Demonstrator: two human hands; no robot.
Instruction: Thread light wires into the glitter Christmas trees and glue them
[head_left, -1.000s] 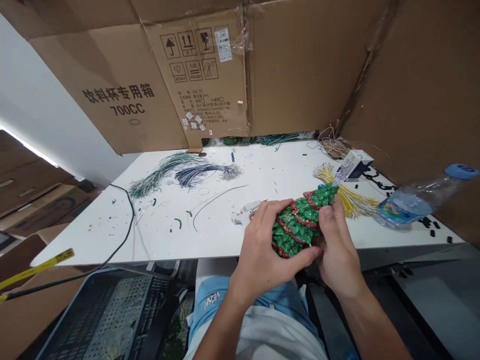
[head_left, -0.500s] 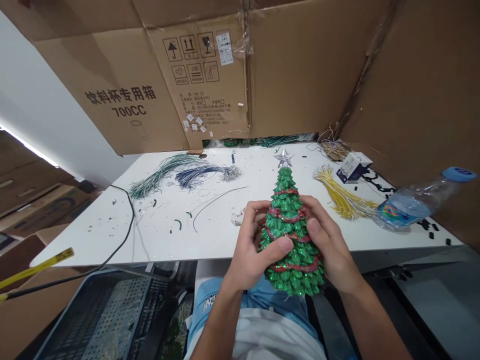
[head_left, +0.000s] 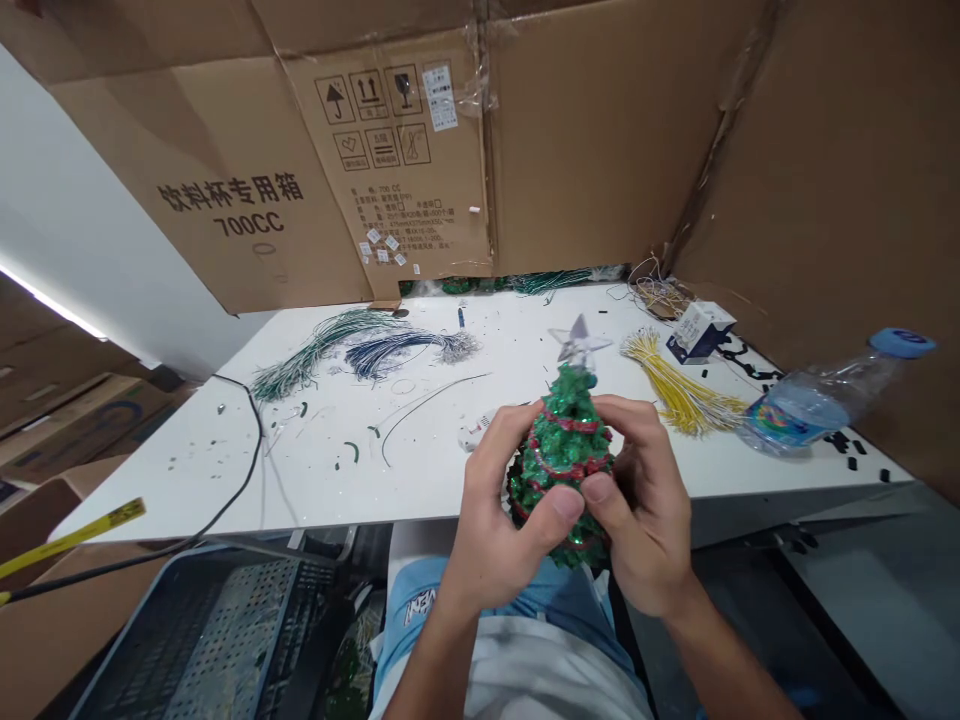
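A glittery green model tree point(head_left: 568, 450) with red garlands is held between both hands over my lap, at the table's front edge. A clear star point(head_left: 580, 342) tops it. My left hand point(head_left: 504, 510) wraps the tree's left side, thumb on its front. On the right side, my right hand point(head_left: 646, 505) grips it, with the thumb close to the other thumb. The fingers behind the tree are partly hidden. A small white item point(head_left: 474, 430) lies on the table just beyond my left hand.
On the white table point(head_left: 442, 480) lie green wires point(head_left: 315, 350), blue wires point(head_left: 397, 352) and yellow wires point(head_left: 679, 385). A small box point(head_left: 700, 330) and a plastic bottle point(head_left: 814, 405) are at right. Cardboard point(head_left: 600, 140) stands behind. A crate point(head_left: 217, 630) sits below left.
The tree has turned and tilted in my hands, its star now nearer the camera. My right hand has shifted left, bringing its thumb beside the left one. The view has moved slightly.
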